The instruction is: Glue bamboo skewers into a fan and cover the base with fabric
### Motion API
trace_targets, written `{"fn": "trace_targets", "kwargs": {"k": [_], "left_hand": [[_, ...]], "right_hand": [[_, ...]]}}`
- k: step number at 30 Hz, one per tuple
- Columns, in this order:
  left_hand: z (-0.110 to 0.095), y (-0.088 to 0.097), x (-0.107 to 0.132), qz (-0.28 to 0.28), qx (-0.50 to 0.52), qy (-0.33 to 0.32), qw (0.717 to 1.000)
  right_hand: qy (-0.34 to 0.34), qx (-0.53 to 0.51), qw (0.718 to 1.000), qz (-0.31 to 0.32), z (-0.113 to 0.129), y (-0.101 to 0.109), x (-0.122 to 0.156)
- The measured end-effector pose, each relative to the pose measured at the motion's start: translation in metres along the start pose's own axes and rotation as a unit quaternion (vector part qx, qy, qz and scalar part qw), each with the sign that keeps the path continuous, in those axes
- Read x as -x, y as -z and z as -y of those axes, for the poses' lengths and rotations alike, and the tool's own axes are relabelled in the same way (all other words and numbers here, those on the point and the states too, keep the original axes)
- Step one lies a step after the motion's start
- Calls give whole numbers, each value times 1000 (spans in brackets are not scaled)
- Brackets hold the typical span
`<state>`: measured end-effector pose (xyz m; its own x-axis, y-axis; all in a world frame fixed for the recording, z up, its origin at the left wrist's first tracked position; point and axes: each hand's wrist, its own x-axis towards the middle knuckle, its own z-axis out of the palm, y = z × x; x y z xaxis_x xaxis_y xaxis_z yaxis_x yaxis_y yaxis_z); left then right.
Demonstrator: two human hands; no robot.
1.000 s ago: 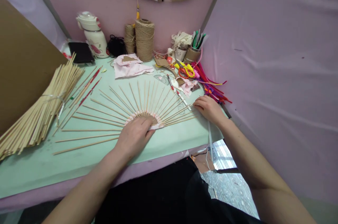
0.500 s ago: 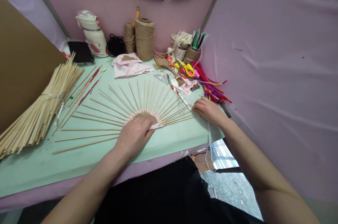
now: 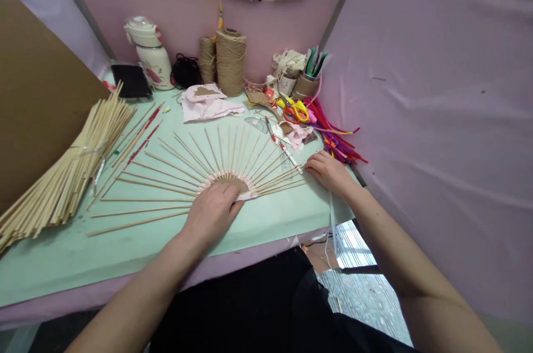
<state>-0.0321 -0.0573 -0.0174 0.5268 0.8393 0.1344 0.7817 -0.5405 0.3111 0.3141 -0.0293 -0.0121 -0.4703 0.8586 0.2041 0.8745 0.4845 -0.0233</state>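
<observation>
A fan-shaped frame of thin wooden sticks (image 3: 145, 199) lies spread on the table, its sticks radiating from a half-round cardboard hub (image 3: 228, 177) edged with pink-and-white material. My left hand (image 3: 213, 206) covers the near part of the hub, fingers bent over it and thumb along its straight edge. At the frame's right end, my right hand (image 3: 327, 170) has its fingertips pinched together at the tip of a stick. The fingers partly hide that tip. Just beyond this hand lies a white-and-red pen (image 3: 291, 157) beside a clear ruler.
A tied bundle of sticks (image 3: 75, 167) lies left, near loose red-marked sticks. Behind stand a white bottle (image 3: 154, 61), twine spools (image 3: 231, 61) and a cup of green-handled tools (image 3: 307, 84). Scissors (image 3: 296, 111), pink cloth (image 3: 208, 109) and coloured pipe cleaners (image 3: 333, 134) lie about.
The whole view has shifted slightly to the right. Both hands keep nearly the same places on the stick frame.
</observation>
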Motion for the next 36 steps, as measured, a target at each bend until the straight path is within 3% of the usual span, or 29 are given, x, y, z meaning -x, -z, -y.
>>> {"fn": "trace_targets", "kwargs": {"k": [6, 11, 21, 36], "left_hand": [[0, -1, -1, -2, 5, -2, 1000], [-1, 0, 0, -8, 10, -2, 1000], [0, 0, 1, -15, 8, -6, 1000], [0, -2, 1, -32, 13, -11, 999]], "right_hand": [[-52, -35, 997, -35, -5, 4, -3], [-117, -73, 990, -1, -5, -2, -11], [-126, -139, 982, -31, -5, -9, -16], [-155, -122, 980, -34, -6, -11, -13]]}}
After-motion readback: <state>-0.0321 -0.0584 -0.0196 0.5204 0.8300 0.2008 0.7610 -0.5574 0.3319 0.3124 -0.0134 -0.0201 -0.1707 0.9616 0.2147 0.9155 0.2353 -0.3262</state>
